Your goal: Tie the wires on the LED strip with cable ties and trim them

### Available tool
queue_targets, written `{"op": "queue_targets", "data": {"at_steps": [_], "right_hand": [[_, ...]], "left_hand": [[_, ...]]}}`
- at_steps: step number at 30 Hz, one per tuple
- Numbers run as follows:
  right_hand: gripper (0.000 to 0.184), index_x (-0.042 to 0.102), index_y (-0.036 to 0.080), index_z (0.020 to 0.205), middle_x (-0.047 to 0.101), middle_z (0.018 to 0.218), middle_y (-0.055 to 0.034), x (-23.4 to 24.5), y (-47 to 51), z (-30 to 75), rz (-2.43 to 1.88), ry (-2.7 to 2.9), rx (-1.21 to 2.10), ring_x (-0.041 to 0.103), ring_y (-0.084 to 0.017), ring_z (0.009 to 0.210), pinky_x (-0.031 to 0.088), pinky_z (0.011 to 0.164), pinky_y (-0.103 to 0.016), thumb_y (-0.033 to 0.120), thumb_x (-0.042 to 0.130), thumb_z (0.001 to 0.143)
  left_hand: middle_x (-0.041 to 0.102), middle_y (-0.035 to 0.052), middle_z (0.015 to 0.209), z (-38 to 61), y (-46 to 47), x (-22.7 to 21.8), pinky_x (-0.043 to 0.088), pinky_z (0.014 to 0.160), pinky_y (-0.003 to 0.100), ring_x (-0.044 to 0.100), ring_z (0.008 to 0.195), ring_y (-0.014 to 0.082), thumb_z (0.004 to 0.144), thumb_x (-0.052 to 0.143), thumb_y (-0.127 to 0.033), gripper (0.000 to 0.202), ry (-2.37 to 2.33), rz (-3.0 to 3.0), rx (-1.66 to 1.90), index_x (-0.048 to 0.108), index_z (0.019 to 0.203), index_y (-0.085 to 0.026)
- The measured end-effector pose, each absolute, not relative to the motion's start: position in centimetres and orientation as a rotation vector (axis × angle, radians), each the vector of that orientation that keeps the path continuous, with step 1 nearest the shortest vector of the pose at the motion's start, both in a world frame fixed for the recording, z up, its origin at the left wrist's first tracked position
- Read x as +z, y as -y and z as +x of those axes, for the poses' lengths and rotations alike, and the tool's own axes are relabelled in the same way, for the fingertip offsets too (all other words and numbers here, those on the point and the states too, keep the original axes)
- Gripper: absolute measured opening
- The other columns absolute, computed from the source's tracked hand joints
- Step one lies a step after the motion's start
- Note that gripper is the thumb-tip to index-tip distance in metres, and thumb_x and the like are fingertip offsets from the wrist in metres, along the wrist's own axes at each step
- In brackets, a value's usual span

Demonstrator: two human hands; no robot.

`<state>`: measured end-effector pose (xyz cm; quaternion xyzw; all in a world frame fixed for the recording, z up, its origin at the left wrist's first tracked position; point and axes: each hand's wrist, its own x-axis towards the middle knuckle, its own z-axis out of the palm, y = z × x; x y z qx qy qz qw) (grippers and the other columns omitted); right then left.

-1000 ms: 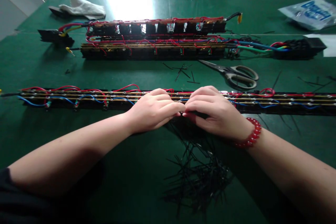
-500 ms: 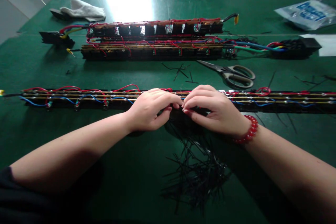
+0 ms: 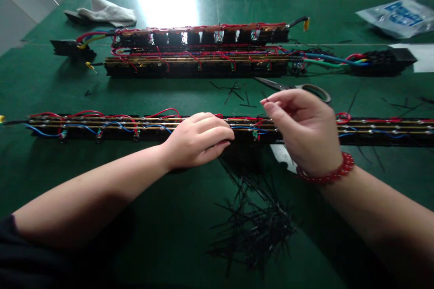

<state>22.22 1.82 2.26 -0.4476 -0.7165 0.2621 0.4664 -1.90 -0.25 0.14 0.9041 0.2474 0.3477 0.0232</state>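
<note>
A long black wired strip point(image 3: 101, 128), with brass rails, red and blue wires and small green boards, runs across the table. My left hand point(image 3: 200, 137) is closed over its middle, fingers curled round it and thumb at the near edge. My right hand point(image 3: 301, 131), wearing a red bead bracelet point(image 3: 330, 174), is raised above the strip. Its thumb and forefinger pinch a short, thin dark piece that looks like a black cable tie point(image 3: 265, 96). Nearer me lies a heap of black cable ties point(image 3: 257, 221).
Scissors point(image 3: 315, 91), partly behind my right hand, lie beyond the strip among cut-off bits point(image 3: 233, 92). Farther back are two shorter wired strips point(image 3: 200, 65) with a black connector point(image 3: 383, 61). A glove point(image 3: 108, 13) and plastic bags point(image 3: 402, 18) are at the back.
My right hand has moved away from my left fingertips, up and to the right, with the thin dark piece in its pinch. My left hand stays on the strip, its fingers slightly shifted.
</note>
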Motion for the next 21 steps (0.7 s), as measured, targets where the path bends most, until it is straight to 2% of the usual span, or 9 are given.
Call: {"op": "queue_targets", "data": {"at_steps": [3, 5, 8, 9, 14, 21], "right_hand": [[0.012, 0.072, 0.024, 0.091, 0.060, 0.071, 0.0007, 2.1, -3.2, 23.3, -1.286, 1.589, 0.515, 0.049, -0.013, 0.060, 0.038, 0.053, -0.030, 0.035, 0.072, 0.087], [0.014, 0.072, 0.025, 0.098, 0.063, 0.075, -0.0005, 1.8, -4.3, 24.1, -1.380, 1.622, 0.448, 0.052, -0.014, 0.062, 0.042, 0.056, -0.031, 0.031, 0.071, 0.085], [0.046, 0.061, 0.025, 0.127, 0.070, 0.091, -0.0034, 1.3, -5.1, 24.8, -1.422, 1.704, 0.472, 0.061, -0.018, 0.073, 0.049, 0.065, -0.035, 0.025, 0.069, 0.081], [0.049, 0.058, 0.025, 0.130, 0.071, 0.095, -0.0040, 1.2, -5.1, 24.8, -1.413, 1.739, 0.471, 0.063, -0.019, 0.076, 0.050, 0.066, -0.035, 0.025, 0.068, 0.081], [0.030, 0.061, 0.027, 0.117, 0.073, 0.094, -0.0035, 1.2, -4.2, 24.1, -1.400, 1.963, 0.359, 0.067, -0.021, 0.078, 0.049, 0.062, -0.035, 0.026, 0.062, 0.086], [0.026, 0.065, 0.023, 0.113, 0.074, 0.092, -0.0046, 1.1, -4.1, 24.0, -1.406, 2.082, 0.239, 0.070, -0.024, 0.081, 0.050, 0.066, -0.037, 0.027, 0.060, 0.087]], "left_hand": [[0.076, 0.0017, 0.108, -2.1, 0.2, 0.2, 0.049, 0.094, 0.033, 0.066, 0.100, 0.0162, 0.100, 0.055, -0.025, 0.014, -0.702, 3.026, 0.809, 0.066, 0.108, -0.021], [0.076, -0.0006, 0.110, -2.1, 0.2, 0.3, 0.045, 0.094, 0.035, 0.064, 0.103, 0.0174, 0.101, 0.054, -0.028, 0.016, -0.681, 3.130, 0.680, 0.068, 0.108, -0.023], [0.076, -0.0024, 0.112, -2.0, 0.2, 0.4, 0.043, 0.094, 0.036, 0.062, 0.103, 0.0172, 0.102, 0.052, -0.027, 0.019, -0.675, 3.172, 0.660, 0.070, 0.107, -0.023], [0.076, -0.0024, 0.113, -1.9, 0.1, 0.4, 0.043, 0.093, 0.035, 0.061, 0.102, 0.0169, 0.103, 0.051, -0.026, 0.020, -0.679, 3.175, 0.676, 0.070, 0.108, -0.023], [0.076, -0.0019, 0.114, -1.8, 0.1, 0.1, 0.043, 0.090, 0.035, 0.061, 0.103, 0.0172, 0.103, 0.051, -0.021, 0.021, -0.698, 3.187, 0.697, 0.072, 0.106, -0.022], [0.077, -0.0036, 0.108, -1.8, 0.0, 0.3, 0.044, 0.091, 0.034, 0.060, 0.102, 0.0170, 0.102, 0.055, -0.021, 0.017, -0.672, 3.173, 0.693, 0.072, 0.098, -0.021]]}}
